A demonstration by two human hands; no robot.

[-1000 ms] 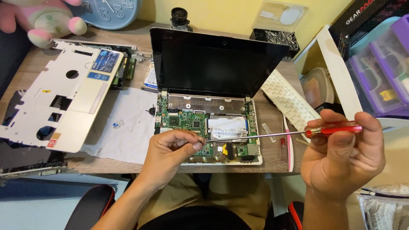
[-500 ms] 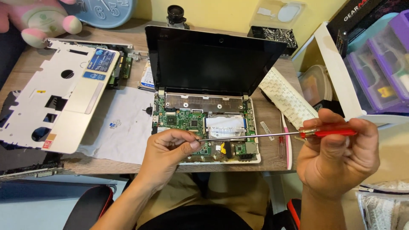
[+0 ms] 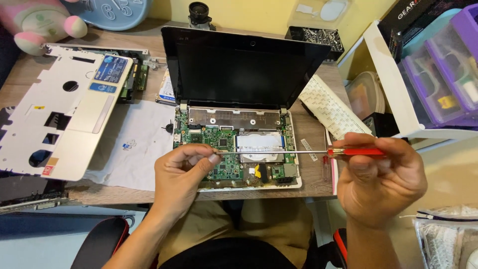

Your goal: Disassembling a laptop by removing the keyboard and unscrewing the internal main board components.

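Note:
A small opened laptop (image 3: 239, 69) sits on the desk with its black screen upright and its green circuit board (image 3: 219, 144) bare. My right hand (image 3: 381, 182) grips the red handle of a long thin screwdriver (image 3: 303, 152), held level above the board. My left hand (image 3: 184, 172) pinches the tip end of the shaft between thumb and fingers, over the board's left half. A silver drive (image 3: 259, 143) lies in the board under the shaft.
The removed silver laptop top cover (image 3: 55, 114) lies at the left, beside a sheet of white paper (image 3: 134, 144). A white keyboard (image 3: 331, 109) lies at the right, near purple plastic drawers (image 3: 443, 69). A box of screws (image 3: 316, 37) and a plush toy (image 3: 35, 22) stand at the back.
Both hands and the screwdriver sit slightly lower and more to the left in view, mostly from the head camera shifting. The grip on the tool is the same.

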